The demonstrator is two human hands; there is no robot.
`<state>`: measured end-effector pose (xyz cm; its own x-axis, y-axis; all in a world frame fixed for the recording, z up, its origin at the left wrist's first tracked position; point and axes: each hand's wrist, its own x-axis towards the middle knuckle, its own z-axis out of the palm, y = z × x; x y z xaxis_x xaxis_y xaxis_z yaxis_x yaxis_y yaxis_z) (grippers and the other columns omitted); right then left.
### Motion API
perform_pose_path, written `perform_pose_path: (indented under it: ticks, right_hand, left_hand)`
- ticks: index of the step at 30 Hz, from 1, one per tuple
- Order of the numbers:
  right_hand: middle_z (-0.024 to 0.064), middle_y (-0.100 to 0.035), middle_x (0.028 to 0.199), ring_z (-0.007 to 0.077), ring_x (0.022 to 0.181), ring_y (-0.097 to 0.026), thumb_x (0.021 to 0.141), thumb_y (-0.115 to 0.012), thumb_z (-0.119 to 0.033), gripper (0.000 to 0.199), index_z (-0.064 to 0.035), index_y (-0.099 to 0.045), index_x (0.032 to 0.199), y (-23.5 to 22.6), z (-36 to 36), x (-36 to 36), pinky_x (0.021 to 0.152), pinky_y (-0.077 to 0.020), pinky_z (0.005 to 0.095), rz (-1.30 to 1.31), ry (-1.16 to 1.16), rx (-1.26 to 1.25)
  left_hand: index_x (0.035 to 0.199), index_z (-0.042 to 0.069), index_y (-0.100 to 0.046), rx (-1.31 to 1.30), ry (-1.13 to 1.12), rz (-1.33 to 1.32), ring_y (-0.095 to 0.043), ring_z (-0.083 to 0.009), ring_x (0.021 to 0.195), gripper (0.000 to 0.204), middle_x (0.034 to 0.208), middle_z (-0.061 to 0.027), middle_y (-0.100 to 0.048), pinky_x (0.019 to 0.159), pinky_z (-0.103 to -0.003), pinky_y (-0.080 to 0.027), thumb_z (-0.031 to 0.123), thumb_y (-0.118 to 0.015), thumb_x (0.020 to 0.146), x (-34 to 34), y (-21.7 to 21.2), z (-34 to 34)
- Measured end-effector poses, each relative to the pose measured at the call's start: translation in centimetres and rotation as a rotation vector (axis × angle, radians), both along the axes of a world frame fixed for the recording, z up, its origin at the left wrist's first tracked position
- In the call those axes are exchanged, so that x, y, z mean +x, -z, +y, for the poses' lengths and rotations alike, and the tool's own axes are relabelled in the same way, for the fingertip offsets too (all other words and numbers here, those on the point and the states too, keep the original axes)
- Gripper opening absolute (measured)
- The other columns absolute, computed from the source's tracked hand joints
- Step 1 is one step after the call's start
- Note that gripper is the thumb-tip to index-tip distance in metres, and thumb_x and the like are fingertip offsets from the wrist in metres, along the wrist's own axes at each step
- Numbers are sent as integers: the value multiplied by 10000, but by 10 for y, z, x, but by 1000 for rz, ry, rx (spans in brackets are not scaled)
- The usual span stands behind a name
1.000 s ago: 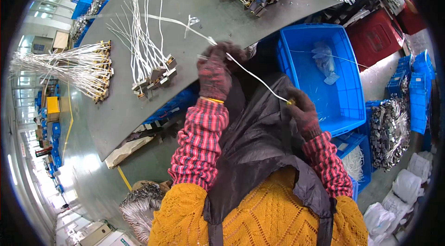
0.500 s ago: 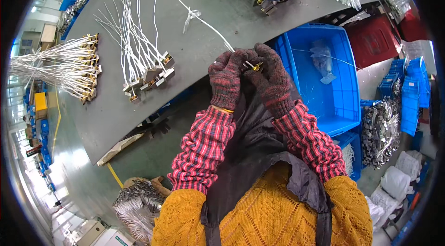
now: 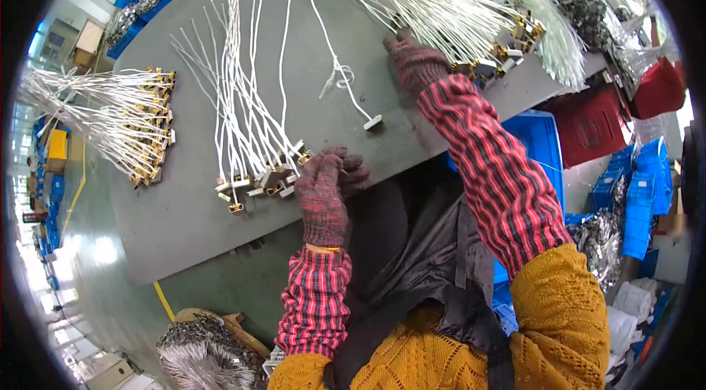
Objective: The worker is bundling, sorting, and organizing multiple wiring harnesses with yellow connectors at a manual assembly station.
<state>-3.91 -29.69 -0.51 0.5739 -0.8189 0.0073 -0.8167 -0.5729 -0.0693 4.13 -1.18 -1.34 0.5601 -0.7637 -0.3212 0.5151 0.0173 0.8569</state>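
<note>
My left hand [image 3: 323, 191], in a dark red knitted glove, is over the table's near edge with its fingers curled in; what they hold, if anything, is hidden. Beside it lies a loose bunch of white wires [image 3: 239, 114] with small grey blocks and brass-coloured metal ends [image 3: 276, 180]. My right hand [image 3: 418, 61], gloved alike, reaches to the near side of a larger bundle of white wires [image 3: 419, 4]; its fingertips are against the wires and partly hidden. Between the hands, one white cable [image 3: 320, 30] with a thin knotted tie ends in a small pale block [image 3: 373, 123] on the table.
Another wire bundle [image 3: 110, 114] with brass ends lies on the left of the grey table [image 3: 198, 243]. Clear plastic strands [image 3: 555, 37] are at the far right. Blue bins [image 3: 540, 136] and dark red containers [image 3: 592, 122] stand beyond the right edge.
My hands have parted. The cable they held together now lies on the table. The right hand has moved far and right to the large bundle; the left has moved towards the middle bunch.
</note>
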Motion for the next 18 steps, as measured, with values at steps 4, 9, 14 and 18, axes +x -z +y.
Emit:
perform_pose_path:
  ticks: [4,9,14,18]
  right_hand:
    - [187,-635,1239,315,1082,-672,838,-626,-29,344,-53,-667,1179,-8,-2,14,856,-583,434,194,-52,-16]
    - [176,-677,1135,320,1028,-687,808,-654,-77,256,-61,-707,1058,11,18,-12,790,-589,425,86,-56,-125]
    - [178,-680,1057,344,967,-675,802,-650,-123,298,-80,-663,1097,-7,46,-49,772,-559,440,-101,-81,157]
    - [95,-689,826,174,785,-670,854,-718,-149,251,-65,-690,1089,-29,145,-100,708,-539,312,-702,-35,577]
  left_hand:
    - [1096,-14,-599,16,-38,10,-698,-250,674,242,872,-159,-690,564,-335,-577,197,-538,994,8,-14,9]
    - [1064,12,-614,-21,-2,87,-693,-258,679,240,855,-141,-682,570,-352,-566,233,-586,976,-3,-23,9]
    - [1071,28,-626,-101,80,218,-683,-256,716,273,868,-136,-674,590,-371,-557,283,-597,979,-29,-17,3]
    - [1039,12,-626,-32,33,94,-679,-265,747,219,867,-145,-662,651,-389,-584,208,-586,949,-44,-5,-6]
